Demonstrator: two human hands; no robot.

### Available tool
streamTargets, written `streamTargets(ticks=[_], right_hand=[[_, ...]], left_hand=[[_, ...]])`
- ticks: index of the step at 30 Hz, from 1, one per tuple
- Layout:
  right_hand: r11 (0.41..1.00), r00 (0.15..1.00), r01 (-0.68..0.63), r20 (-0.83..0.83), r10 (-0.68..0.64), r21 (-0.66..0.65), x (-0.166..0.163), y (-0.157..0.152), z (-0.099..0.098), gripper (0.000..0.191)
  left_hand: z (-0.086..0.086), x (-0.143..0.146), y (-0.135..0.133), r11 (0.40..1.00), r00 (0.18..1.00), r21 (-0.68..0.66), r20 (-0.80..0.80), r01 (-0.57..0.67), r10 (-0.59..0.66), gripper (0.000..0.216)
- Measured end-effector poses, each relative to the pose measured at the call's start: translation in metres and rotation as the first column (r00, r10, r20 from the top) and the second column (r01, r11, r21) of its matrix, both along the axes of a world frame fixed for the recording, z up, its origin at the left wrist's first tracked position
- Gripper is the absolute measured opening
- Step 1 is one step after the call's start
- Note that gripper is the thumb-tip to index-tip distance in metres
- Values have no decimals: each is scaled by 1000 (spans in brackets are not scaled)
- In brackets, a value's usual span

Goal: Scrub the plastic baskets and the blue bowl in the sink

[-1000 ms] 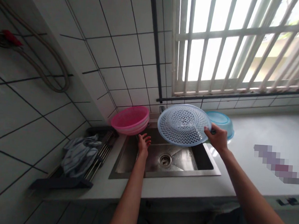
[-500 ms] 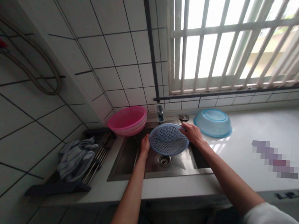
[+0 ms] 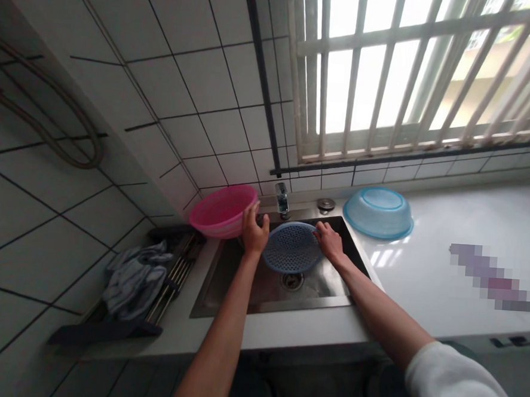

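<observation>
A blue perforated plastic colander [image 3: 292, 248] is tilted over the steel sink [image 3: 317, 288], above the drain. My right hand [image 3: 329, 241] is closed on its right rim. Raised off the colander's left side, my left hand [image 3: 254, 234] has its thumb and fingers apart with nothing between them. The left fingers overlap the right edge of a pink plastic basin [image 3: 219, 213]; whether they touch it I cannot tell. That basin rests tilted at the sink's back left corner.
Behind the sink stands a chrome faucet [image 3: 282, 201], with a round metal drain strainer [image 3: 325, 204] to its right. An upturned light-blue basin [image 3: 378, 214] lies on the white counter [image 3: 426, 280]. A striped cloth [image 3: 138, 277] drapes over a dark rack [image 3: 104, 332] at left.
My left hand has let go of the colander's left rim and moved up toward the pink basin. My right hand still grips the colander, which has shifted slightly left.
</observation>
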State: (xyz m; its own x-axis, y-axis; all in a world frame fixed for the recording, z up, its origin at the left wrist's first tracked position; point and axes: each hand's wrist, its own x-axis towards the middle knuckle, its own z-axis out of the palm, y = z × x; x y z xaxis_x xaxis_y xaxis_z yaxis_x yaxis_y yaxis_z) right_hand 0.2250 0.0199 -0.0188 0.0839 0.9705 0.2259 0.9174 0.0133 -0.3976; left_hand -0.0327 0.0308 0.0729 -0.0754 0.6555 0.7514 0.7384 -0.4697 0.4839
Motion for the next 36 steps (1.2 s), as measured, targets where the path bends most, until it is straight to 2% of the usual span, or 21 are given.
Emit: streamTargets(ticks=[2, 5, 7, 9, 14, 17, 19, 21, 23, 24, 26, 28, 32, 34, 36], right_hand=[[1000, 1000, -8, 1, 8, 14, -6, 1, -3, 30], [999, 1000, -15, -16, 16, 48, -11, 2, -6, 33], [998, 999, -17, -29, 19, 54, -11, 3, -7, 33], [998, 999, -18, -42, 20, 55, -10, 3, -7, 33], [996, 997, -28, -67, 34, 84, -8, 2, -8, 33], [997, 996, -22, -88, 29, 80, -7, 1, -6, 31], [996, 994, -21, -104, 30, 85, -6, 1, -5, 29], [994, 991, -36, -123, 48, 100, -5, 1, -4, 27], [991, 987, -63, -140, 80, 120, -4, 1, -4, 24], [989, 984, -76, -149, 95, 131, -4, 1, -4, 23], [983, 978, -99, -167, 125, 157, -5, 2, -4, 21], [974, 970, -128, -182, 163, 189, -8, 1, -4, 18], [949, 942, -199, -220, 254, 243, -15, -4, -2, 14], [938, 920, -235, -252, 299, 255, -17, -6, -1, 14], [932, 897, -268, -289, 334, 245, -17, -6, -2, 12]], left_hand=[[28, 6, 21, 990, 979, 4, -152, 138, -136, 59], [54, 15, 50, 963, 908, -126, -323, 239, -268, 61], [60, 20, 63, 940, 869, -242, -376, 243, -321, 50], [61, 25, 71, 929, 871, -294, -367, 223, -325, 40], [69, 37, 80, 947, 930, -299, -302, 118, -211, 35], [70, 32, 81, 944, 940, -287, -248, 161, -236, 35], [59, 20, 75, 951, 954, -219, -155, 219, -256, 43], [38, 2, 62, 968, 981, -160, 2, 193, -195, 48], [9, -18, 42, 955, 979, -236, 135, 179, -150, 50], [-6, -26, 30, 927, 971, -310, 176, 211, -162, 51], [-33, -38, 7, 873, 962, -416, 195, 256, -189, 55], [-53, -42, -11, 840, 963, -475, 190, 261, -192, 64], [-73, -39, -19, 759, 985, -629, 84, 169, -150, 91], [-78, -40, -15, 707, 990, -694, 61, 136, -130, 81], [-82, -43, -10, 676, 986, -721, 58, 149, -156, 60]])
